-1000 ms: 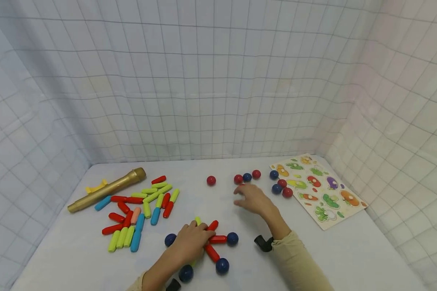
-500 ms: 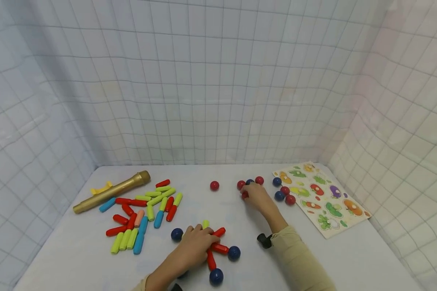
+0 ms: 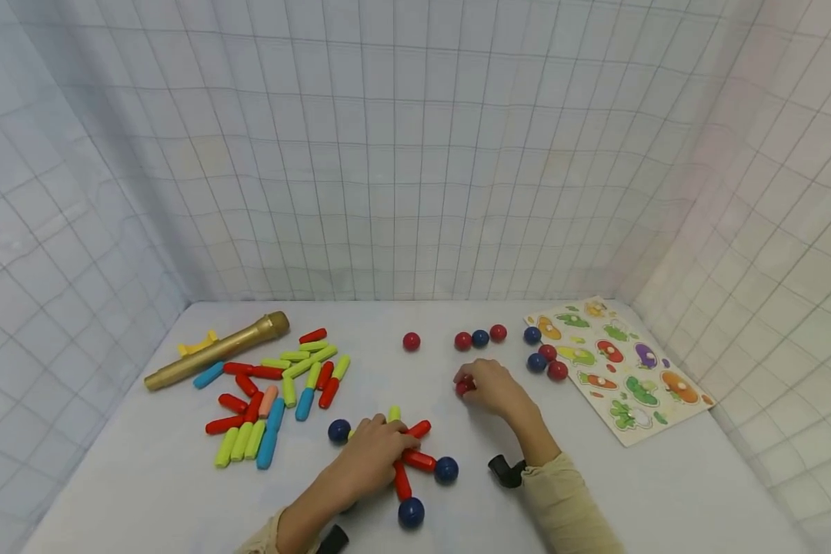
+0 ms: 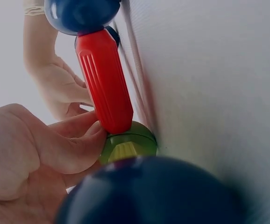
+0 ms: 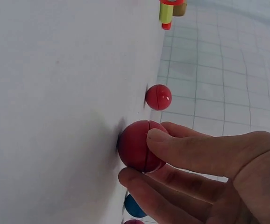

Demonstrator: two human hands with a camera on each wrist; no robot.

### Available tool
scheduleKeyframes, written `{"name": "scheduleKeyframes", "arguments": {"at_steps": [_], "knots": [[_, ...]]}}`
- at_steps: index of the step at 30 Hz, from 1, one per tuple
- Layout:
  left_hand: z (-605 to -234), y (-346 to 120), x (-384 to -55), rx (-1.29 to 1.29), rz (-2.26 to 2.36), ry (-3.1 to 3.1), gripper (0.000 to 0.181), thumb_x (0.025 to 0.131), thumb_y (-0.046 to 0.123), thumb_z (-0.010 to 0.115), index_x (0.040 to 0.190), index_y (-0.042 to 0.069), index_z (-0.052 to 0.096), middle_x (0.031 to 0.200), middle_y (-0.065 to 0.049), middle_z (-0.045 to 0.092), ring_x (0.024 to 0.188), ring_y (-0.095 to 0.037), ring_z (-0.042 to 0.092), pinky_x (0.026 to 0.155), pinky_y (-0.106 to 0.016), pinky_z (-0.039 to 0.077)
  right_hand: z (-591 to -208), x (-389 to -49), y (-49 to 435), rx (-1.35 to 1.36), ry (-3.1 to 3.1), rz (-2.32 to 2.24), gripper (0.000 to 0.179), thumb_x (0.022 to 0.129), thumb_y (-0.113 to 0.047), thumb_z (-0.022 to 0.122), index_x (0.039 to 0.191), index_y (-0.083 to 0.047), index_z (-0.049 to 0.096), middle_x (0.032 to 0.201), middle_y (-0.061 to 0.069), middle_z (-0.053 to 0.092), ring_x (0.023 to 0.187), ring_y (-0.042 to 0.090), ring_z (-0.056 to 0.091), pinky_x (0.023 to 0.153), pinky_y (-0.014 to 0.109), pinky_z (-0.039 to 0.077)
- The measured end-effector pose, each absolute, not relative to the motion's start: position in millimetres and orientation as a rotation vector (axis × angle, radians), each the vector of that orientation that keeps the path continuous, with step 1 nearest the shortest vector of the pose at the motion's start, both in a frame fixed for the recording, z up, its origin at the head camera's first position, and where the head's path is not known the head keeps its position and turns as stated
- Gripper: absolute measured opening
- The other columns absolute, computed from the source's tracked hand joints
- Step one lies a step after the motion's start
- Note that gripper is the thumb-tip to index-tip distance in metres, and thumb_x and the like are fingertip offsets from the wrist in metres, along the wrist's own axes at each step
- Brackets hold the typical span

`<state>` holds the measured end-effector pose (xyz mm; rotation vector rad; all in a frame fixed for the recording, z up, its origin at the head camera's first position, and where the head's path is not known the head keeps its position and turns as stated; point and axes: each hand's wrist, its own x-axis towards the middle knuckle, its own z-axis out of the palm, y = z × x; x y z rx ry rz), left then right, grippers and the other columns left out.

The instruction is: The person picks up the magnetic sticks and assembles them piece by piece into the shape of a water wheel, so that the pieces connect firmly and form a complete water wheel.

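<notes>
My right hand point(image 3: 496, 388) holds a red ball point(image 5: 134, 145) between thumb and fingers, just above or touching the white table. My left hand point(image 3: 370, 455) covers the middle of a star-like build of rods and balls. In the left wrist view, its thumb and fingers pinch at the green ball point(image 4: 146, 140) in the hub, where a red rod point(image 4: 104, 81) meets it. Dark blue balls point(image 3: 446, 470) cap several rods, while another red rod point(image 3: 421, 428) has a bare end. Part of the build is hidden under the left hand and wrist.
Loose rods in red, lime and blue point(image 3: 266, 448) lie at the left, beside a gold microphone-shaped toy point(image 3: 215, 352) and a small yellow piece point(image 3: 197, 344). Red and blue balls point(image 3: 480, 338) sit at the back and right. A vegetable puzzle board point(image 3: 612, 427) lies far right.
My right hand has reached down, grasped a red ball and drawn it slightly toward me, away from the back balls. The left hand stays on the build, whose lower rod has swung a little.
</notes>
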<state>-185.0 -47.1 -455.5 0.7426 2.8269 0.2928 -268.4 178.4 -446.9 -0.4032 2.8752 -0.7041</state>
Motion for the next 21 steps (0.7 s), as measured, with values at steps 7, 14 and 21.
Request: {"name": "scheduleKeyframes", "arguments": {"at_steps": [7,14,21], "knots": [[-449,-46,-190,0.746,0.292,2.855,0.039,0.078,0.003,0.076,0.112,0.023,0.074,0.118,-0.006,0.067,0.098,-0.024,0.054,0.086,-0.043,0.047,-434,-268,179,-0.518,2.795,-0.725,0.020,0.081,-0.007,0.076,0.098,-0.016,0.071,0.093,-0.001,0.066,0.086,0.014,0.056,0.079,0.032,0.052],[-450,-45,-188,0.736,0.276,2.845,0.039,0.078,0.004,0.075,0.112,0.024,0.074,0.120,-0.006,0.066,0.101,-0.026,0.054,0.087,-0.046,0.046,-435,-259,169,-0.608,2.612,-0.765,0.022,0.080,-0.005,0.076,0.097,-0.017,0.069,0.092,-0.001,0.066,0.083,0.015,0.057,0.075,0.032,0.051],[-453,-45,-186,0.739,0.234,2.832,0.040,0.078,0.006,0.076,0.112,0.026,0.073,0.120,-0.005,0.067,0.098,-0.023,0.052,0.085,-0.044,0.045,-439,-251,159,-0.685,2.516,-0.801,0.022,0.080,-0.005,0.077,0.096,-0.016,0.067,0.092,0.000,0.065,0.085,0.017,0.058,0.073,0.032,0.050]]}}
